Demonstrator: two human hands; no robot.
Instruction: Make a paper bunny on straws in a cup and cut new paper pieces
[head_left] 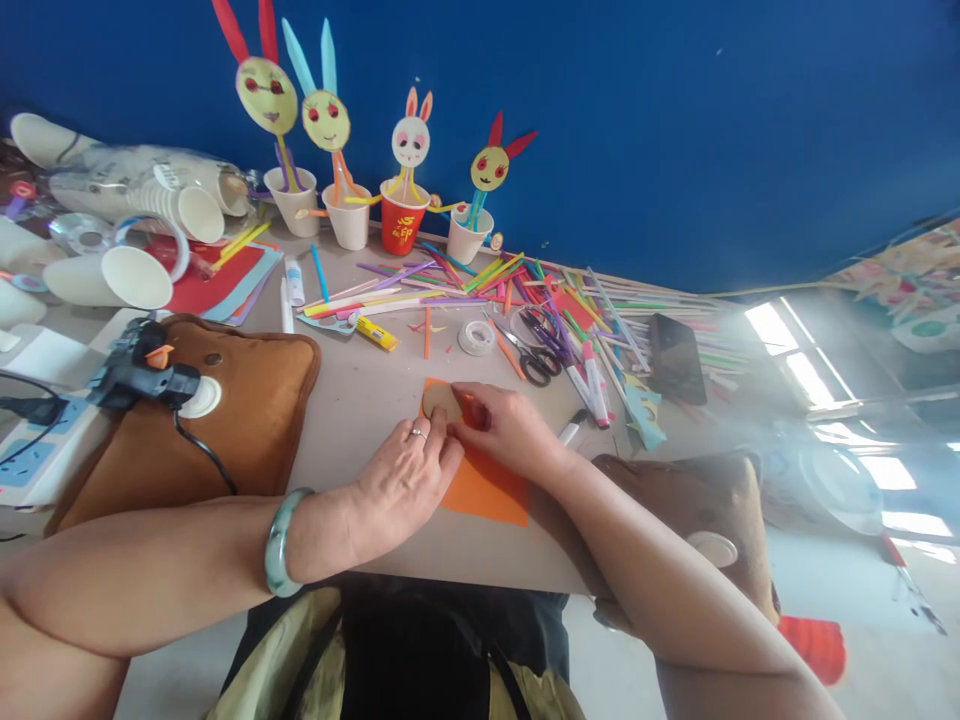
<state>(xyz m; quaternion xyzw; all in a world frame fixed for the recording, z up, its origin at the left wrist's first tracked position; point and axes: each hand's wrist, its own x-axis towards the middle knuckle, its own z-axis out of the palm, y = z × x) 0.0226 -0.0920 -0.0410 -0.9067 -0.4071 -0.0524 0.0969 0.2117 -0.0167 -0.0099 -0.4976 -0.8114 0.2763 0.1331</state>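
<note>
Orange paper (495, 492) is pressed under a disc (436, 397) by the left hand (405, 468), grip unclosed, seemingly for steadiness; whether the right hand (508, 425) grips is unclear.

The orange sheet (487, 490) is seen as smooth, matt paper. A polished, stone-like gloss is shown by the bangle (276, 545). The left cushion (262, 370) is covered in napped, matt cloth; far left, paper cups (169, 208) are bagged in glossy clear plastic (97, 180). The tabletop (352, 400) is finished smooth.
</note>
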